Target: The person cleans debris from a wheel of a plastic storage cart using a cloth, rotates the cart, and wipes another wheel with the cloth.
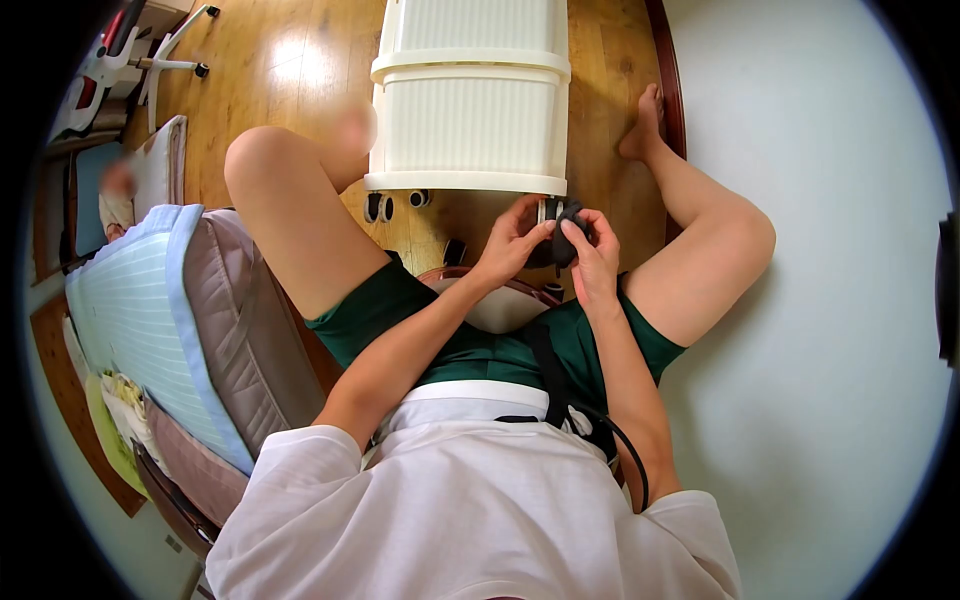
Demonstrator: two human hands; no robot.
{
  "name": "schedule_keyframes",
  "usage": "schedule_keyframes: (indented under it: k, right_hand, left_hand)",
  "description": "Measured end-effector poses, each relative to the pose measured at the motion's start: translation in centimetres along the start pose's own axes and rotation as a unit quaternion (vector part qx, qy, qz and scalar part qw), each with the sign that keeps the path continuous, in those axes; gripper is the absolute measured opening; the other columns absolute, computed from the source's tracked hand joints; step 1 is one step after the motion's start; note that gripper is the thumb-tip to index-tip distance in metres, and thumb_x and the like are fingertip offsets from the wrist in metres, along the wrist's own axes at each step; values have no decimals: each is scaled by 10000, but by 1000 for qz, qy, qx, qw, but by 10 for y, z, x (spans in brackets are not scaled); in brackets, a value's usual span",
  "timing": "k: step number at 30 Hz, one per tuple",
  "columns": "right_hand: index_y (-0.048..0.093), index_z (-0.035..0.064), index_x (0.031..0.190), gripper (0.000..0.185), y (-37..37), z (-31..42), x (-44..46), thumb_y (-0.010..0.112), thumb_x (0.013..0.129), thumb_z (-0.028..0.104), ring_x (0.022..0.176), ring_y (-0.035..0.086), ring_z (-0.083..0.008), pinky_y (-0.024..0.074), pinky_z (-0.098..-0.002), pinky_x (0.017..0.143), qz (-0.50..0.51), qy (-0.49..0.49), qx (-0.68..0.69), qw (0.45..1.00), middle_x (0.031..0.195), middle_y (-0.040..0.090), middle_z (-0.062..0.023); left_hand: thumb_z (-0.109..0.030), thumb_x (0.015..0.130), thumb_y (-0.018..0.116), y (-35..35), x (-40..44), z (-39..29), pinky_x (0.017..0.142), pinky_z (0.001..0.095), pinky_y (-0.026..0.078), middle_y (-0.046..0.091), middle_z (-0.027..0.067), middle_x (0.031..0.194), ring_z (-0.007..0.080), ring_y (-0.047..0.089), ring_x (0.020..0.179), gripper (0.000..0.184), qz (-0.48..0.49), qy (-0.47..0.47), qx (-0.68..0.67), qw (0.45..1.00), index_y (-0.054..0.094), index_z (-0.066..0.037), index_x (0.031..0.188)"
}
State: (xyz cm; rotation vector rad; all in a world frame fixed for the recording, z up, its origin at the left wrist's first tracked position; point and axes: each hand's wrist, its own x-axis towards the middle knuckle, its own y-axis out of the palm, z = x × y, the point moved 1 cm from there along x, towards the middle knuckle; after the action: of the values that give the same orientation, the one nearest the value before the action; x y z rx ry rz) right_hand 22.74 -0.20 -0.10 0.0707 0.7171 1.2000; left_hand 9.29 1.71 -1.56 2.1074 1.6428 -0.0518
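A white ribbed plastic storage cabinet (470,125) on casters stands on the floor between my legs. My left hand (515,240) is at its near right corner, thumb and fingers closed around a black-and-white caster (548,209). Close beside it, my right hand (594,252) pinches a bunched dark grey cloth (568,236) against that wheel. The cloth partly hides the caster. More casters (380,207) show under the cabinet's left side.
I sit on a low seat (490,305). A bed with a light blue cover (140,300) lies to my left, and a pale wall (800,300) rises to my right. A white wheeled chair base (165,65) stands at the upper left on the wooden floor (260,80).
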Motion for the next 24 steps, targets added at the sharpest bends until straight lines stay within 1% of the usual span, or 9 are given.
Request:
schedule_keyframes:
  k: [4,7,10,16,19,22,24]
  right_hand:
    - [546,53,892,182,4,-5,11,702,800,39,786,534,-75,450,-212,721,-16,-6,-6,1000,882,573,-7]
    - [548,57,887,171,7,-2,10,693,802,26,792,529,-72,447,-210,729,-23,-1,-14,1000,877,566,0]
    - [549,60,884,170,2,-2,12,680,795,-1,793,530,-74,445,-209,729,16,16,26,999,868,561,3]
    - [548,73,902,201,-5,2,8,655,780,-45,804,546,-93,452,-220,726,34,53,40,997,875,563,-5]
    - [546,80,906,200,-7,0,4,661,786,-32,800,545,-95,453,-223,721,25,46,36,998,880,563,-7]
    - [544,78,896,190,4,4,1,670,791,-18,790,538,-90,451,-225,715,-1,50,61,997,877,562,-7]
    - [541,76,886,186,7,3,5,675,792,-11,784,532,-87,447,-224,715,-1,43,44,998,873,559,-5]
  left_hand:
    - [-82,901,585,-2,1,3,874,258,444,575,80,1137,120,536,1021,418,-2,-2,19,1000,443,7,1284]
    - [-75,898,585,-3,2,7,890,260,437,571,85,1157,126,529,1047,423,-4,7,12,1000,442,4,1288]
    - [-79,895,592,-2,0,1,897,262,435,572,84,1155,129,530,1050,428,-3,4,12,1000,441,8,1287]
    - [-90,896,596,-1,-1,-1,894,262,436,566,84,1153,120,520,1047,433,3,-11,6,1000,439,21,1284]
    - [-89,896,596,-2,-1,0,893,260,436,563,87,1155,115,516,1047,432,2,-26,11,1000,441,24,1283]
    - [-83,895,594,-1,-1,2,891,260,436,565,82,1147,114,519,1041,431,-2,-12,7,1000,442,20,1285]
    - [-76,893,592,-2,0,2,889,261,437,565,80,1144,115,519,1041,433,0,4,21,1000,440,18,1288]
